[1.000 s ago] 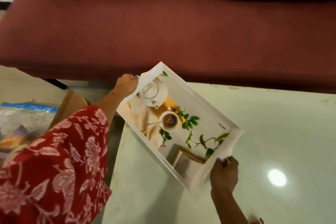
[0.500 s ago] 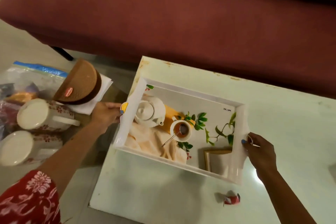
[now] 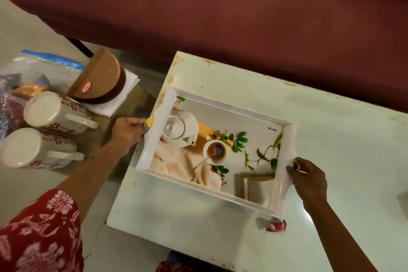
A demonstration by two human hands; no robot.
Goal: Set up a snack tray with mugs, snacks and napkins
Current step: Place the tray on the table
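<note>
1. left grip (image 3: 129,133): fingers curled round the short end handle of the tray, grasping it.
2. right grip (image 3: 309,180): pinching the opposite end handle, thumb on top of the rim.
3. tray (image 3: 231,109): white, rectangular, raised rim, floor printed with a teapot, a cup and leaves. It spans between the two grips over the left end of the worktop (image 3: 342,143). Resting or held just above: cannot tell.
4. first mug (image 3: 55,112): white with red flowers, lying on its side off the worktop, outboard of the left grip, handle pointing toward it.
5. second mug (image 3: 37,148): same pattern, on its side just beside the first, nearer the person.
6. brown container (image 3: 99,77): tilted, red label, beyond the left grip, lying on the napkins.
7. napkins (image 3: 130,86): white stack under the container.
8. zip bag (image 3: 37,68): clear, blue seal, beyond the mugs.
9. red scrap (image 3: 276,226): on the worktop, near the right grip's wrist.
</note>
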